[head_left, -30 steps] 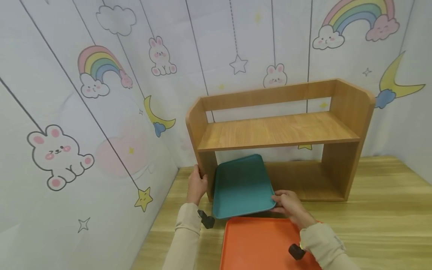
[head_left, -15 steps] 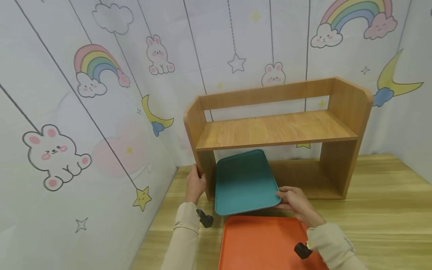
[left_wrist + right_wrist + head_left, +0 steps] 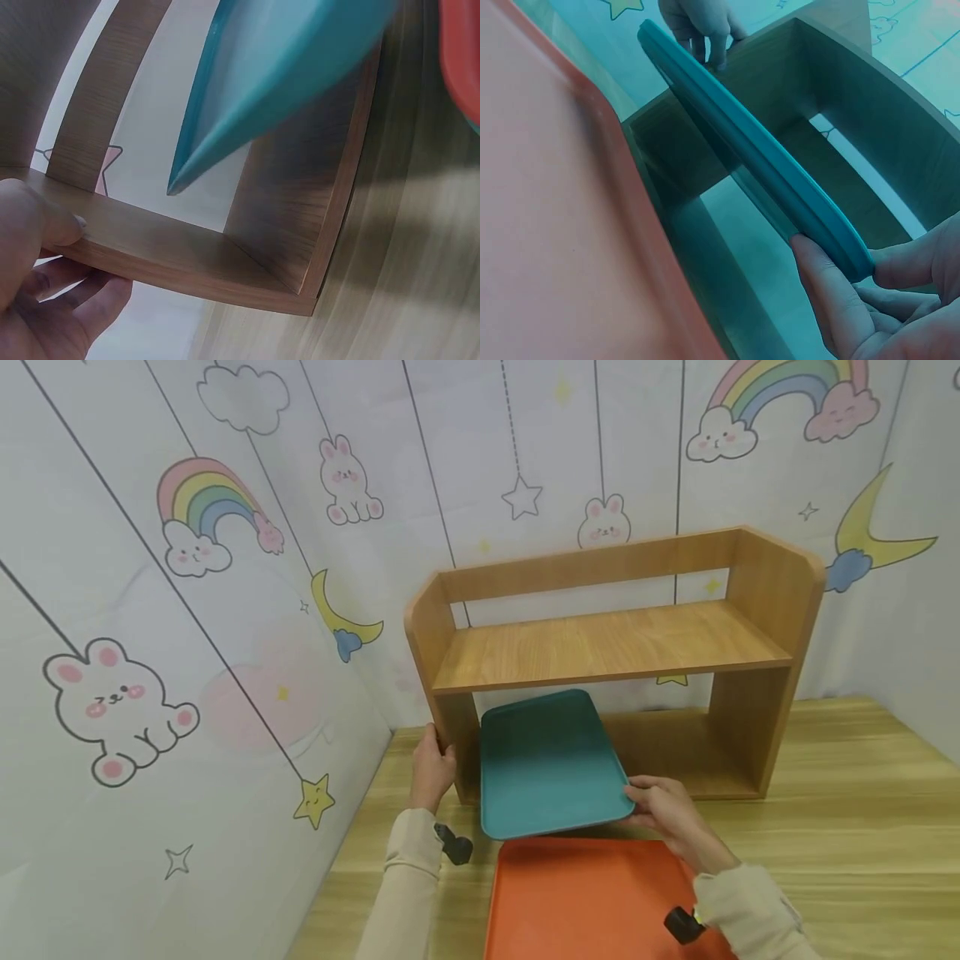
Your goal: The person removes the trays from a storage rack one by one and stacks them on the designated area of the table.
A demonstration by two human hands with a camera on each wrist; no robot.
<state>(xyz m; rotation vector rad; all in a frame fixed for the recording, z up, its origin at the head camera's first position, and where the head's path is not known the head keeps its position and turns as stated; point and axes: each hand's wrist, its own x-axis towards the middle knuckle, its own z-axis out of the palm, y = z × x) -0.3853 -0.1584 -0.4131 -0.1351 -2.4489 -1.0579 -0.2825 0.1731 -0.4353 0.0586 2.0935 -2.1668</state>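
A teal tray (image 3: 553, 768) is tilted at the left of the wooden shelf's (image 3: 615, 647) lower compartment, its near end sticking out past the front. My right hand (image 3: 670, 817) pinches the tray's near right corner, thumb on one face and fingers on the other, as the right wrist view shows. My left hand (image 3: 432, 768) grips the shelf's left side panel (image 3: 180, 262), thumb inside and fingers outside. Below the teal tray, an orange tray (image 3: 592, 902) lies in front of the shelf, partly covered by my right forearm and cut off by the frame's lower edge.
The shelf stands on a wood-grain table (image 3: 840, 827) near the back wall. A wall covering (image 3: 247, 710) printed with rabbits, rainbows and stars runs along the left and back. The shelf's upper board (image 3: 615, 643) lies above the teal tray.
My right hand has moved a little to the right with the teal tray's corner, and the tray has shifted slightly that way. My left hand stays on the side panel.
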